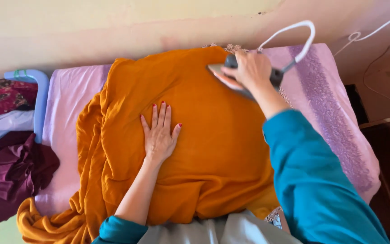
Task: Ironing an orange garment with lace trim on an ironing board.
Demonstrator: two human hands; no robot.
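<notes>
- Orange cloth spread over a lilac-covered board; middle lies mostly flat, looks largely pressed.
- Left edge of cloth bunched in deep folds, spilling off the near-left corner in a heap; judged not yet smoothed.
- Near edge hangs off the board toward the body; creases visible there too.
- Iron on the cloth's far-right part, tip pointing left, soleplate tilted slightly or blurred; cannot tell whether fully flat on the fabric.
- Right hand wrapped around the iron's handle, fingers closed over it; teal sleeve covering the forearm.
- Left hand laid palm down on the cloth's centre, fingers straight and slightly fanned, holding nothing, pinning fabric flat.
- White cord looping up from the iron's rear and running off toward the wall at upper right.
- Estimate: centre and right portion handled, left folds and hanging edges left; roughly midway.
- Left of board: maroon garment crumpled in a pile, well apart from the hands.
- Above it, a red patterned cloth beside a light-blue rail.
- Dark wooden furniture at far right, beside the board.
</notes>
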